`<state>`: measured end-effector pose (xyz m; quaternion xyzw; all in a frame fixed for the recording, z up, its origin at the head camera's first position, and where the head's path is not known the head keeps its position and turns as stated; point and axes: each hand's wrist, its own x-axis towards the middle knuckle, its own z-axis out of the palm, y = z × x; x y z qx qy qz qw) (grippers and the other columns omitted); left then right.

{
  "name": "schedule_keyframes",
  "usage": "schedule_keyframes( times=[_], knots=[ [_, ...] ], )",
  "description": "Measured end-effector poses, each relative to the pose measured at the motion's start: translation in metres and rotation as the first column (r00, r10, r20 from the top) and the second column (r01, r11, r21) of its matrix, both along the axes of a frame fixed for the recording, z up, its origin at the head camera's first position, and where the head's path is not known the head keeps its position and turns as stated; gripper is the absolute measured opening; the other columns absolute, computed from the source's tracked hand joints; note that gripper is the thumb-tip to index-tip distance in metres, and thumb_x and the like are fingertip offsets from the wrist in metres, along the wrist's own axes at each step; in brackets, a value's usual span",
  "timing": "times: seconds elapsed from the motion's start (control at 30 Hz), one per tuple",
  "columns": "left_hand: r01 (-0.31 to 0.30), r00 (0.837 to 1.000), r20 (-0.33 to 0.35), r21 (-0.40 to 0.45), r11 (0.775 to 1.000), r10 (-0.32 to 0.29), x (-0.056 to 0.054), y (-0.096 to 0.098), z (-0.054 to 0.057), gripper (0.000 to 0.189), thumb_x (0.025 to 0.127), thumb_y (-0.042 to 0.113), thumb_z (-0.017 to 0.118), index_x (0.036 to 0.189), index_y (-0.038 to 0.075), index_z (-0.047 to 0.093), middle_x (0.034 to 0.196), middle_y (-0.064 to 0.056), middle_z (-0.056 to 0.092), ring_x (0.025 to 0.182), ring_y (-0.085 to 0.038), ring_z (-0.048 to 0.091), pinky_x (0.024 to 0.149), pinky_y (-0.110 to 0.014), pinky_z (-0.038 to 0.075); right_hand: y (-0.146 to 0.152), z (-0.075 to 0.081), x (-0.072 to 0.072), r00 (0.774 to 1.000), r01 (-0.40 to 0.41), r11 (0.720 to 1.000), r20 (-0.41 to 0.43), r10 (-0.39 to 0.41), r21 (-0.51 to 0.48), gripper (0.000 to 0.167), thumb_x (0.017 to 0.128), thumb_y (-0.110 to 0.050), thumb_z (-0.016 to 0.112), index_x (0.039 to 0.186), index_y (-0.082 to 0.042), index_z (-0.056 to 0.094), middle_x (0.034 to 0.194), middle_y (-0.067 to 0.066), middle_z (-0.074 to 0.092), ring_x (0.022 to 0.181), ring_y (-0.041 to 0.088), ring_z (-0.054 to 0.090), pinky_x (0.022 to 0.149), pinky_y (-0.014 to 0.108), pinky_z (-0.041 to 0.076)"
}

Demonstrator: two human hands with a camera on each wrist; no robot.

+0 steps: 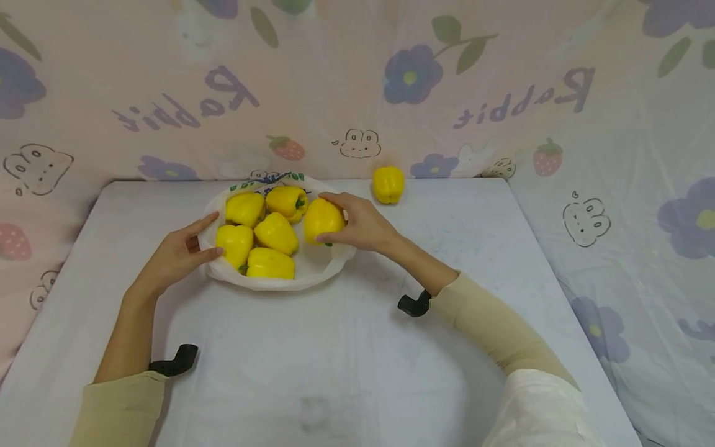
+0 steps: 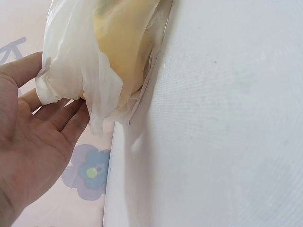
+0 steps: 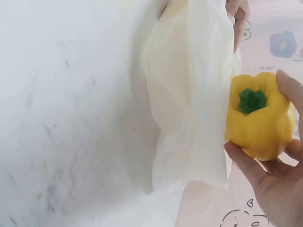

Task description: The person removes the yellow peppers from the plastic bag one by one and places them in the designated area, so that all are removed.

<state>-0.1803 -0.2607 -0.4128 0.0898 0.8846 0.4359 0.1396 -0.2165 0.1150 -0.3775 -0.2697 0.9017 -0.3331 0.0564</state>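
Sleeves: two beige sleeves (image 1: 491, 323) lie nearest, at six o'clock.
Right hand (image 1: 363, 223): fingers curled around a yellow pepper (image 1: 322, 218) at the bag's three o'clock edge, stem toward the counter (image 1: 357, 347).
Left hand (image 1: 175, 254): fingers straight, touching the white bag (image 1: 279, 282) at nine o'clock.
Bag: five peppers inside.
Spare pepper (image 1: 388, 184): one o'clock, well apart.

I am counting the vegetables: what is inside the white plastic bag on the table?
The white plastic bag holds five yellow peppers; the right hand grips a sixth pepper at its edge. Anything beneath them is hidden.
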Motion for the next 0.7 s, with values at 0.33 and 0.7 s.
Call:
schedule_keyframes(
  times=[0.33,0.7],
  knots=[
    [-0.002,1.000,-0.011,0.006,1.000,0.002,0.000,0.000,0.002,0.080,0.094,0.030,0.070,0.159,0.021,0.024,0.159,-0.022,0.026,0.136,-0.046,0.040,0.092,-0.012,0.044,0.019,0.009,-0.008,0.998,0.031,0.999,0.060,-0.029,-0.036,0.089,0.077,-0.048,0.083,0.151,-0.018,0.044,0.146,0.001,0.051,0.117,0.016,0.050,0.103,0.037,0.044],
    [-0.002,1.000,-0.001,0.008,1.000,0.002,-0.001,-0.001,0.000,0.080,0.094,0.030,0.070,0.159,0.022,0.023,0.160,-0.022,0.023,0.138,-0.047,0.036,0.106,-0.043,0.042,0.047,0.005,-0.016,0.995,0.102,0.991,0.015,-0.101,-0.091,0.086,0.076,-0.041,0.086,0.149,-0.015,0.047,0.143,0.001,0.051,0.118,0.018,0.051,0.100,0.042,0.048]
  ],
)
